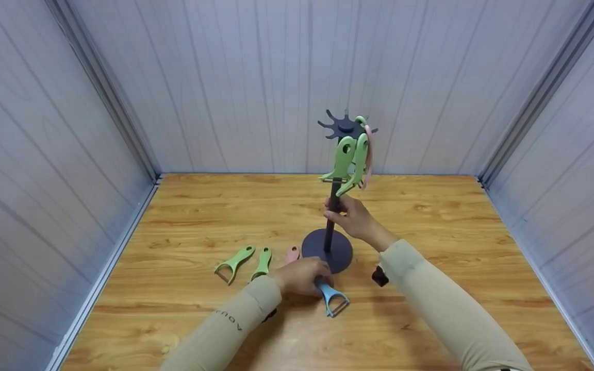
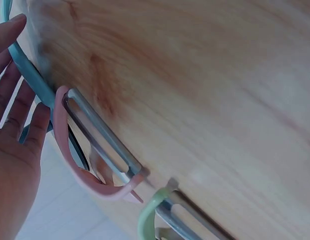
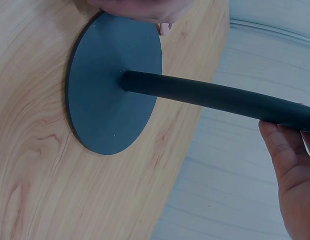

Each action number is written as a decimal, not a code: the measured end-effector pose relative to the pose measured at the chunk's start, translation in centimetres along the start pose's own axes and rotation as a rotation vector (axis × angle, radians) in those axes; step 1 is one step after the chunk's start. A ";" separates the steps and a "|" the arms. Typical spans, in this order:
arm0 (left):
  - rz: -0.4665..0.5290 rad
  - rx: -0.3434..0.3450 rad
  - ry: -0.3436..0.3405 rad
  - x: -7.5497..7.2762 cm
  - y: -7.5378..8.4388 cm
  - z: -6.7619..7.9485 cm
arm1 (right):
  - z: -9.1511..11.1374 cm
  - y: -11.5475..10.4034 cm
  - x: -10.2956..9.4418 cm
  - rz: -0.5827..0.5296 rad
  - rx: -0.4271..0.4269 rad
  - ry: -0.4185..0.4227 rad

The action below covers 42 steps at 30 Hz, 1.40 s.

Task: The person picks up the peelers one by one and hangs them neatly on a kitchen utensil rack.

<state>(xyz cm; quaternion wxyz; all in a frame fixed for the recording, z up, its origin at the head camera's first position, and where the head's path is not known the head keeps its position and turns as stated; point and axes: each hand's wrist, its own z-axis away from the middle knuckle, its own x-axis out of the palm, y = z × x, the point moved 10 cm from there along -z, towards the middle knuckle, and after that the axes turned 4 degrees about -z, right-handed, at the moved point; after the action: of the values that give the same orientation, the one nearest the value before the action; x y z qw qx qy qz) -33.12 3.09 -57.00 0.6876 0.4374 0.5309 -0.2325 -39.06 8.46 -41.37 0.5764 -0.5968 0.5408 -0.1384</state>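
Observation:
My left hand [image 1: 302, 275] holds a blue peeler [image 1: 330, 296] by its handle, close to the table in front of the stand's base; the blade end points toward me. In the left wrist view, thumb and fingers lie on either side of the blue handle. My right hand [image 1: 356, 219] grips the dark pole [image 3: 195, 95] of an upright rack with a round base [image 3: 107, 115]. Green peelers [image 1: 344, 158] and a pink peeler [image 1: 369, 157] hang from hooks on the rack's right and front sides. Bare hooks [image 1: 330, 114] show at its left.
Left of the base lie a green peeler [image 1: 240, 257], another green peeler [image 1: 264, 260] and a pink peeler [image 1: 293, 254], the last two partly hidden by my left hand and arm. Pale panel walls [image 1: 256, 93] enclose the wooden table [image 1: 183, 216] at the back and sides.

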 end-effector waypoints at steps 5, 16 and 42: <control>-0.072 0.034 0.016 -0.1 0.9 0.0 | 0.1 0.3 0.0 -0.025 0.026 -0.012; -0.091 0.065 -0.012 0.2 1.6 0.1 | -0.4 4.5 -0.2 0.001 0.058 0.069; 0.150 -0.506 0.237 -0.7 -2.9 3.2 | 0.2 0.5 0.0 -0.019 0.069 0.012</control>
<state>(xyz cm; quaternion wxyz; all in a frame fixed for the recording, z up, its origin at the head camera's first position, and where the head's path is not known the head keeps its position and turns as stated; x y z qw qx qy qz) -33.96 -1.18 -57.25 0.7233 0.3141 0.6149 0.0114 -39.21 8.69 -41.85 0.5919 -0.5808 0.5337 -0.1658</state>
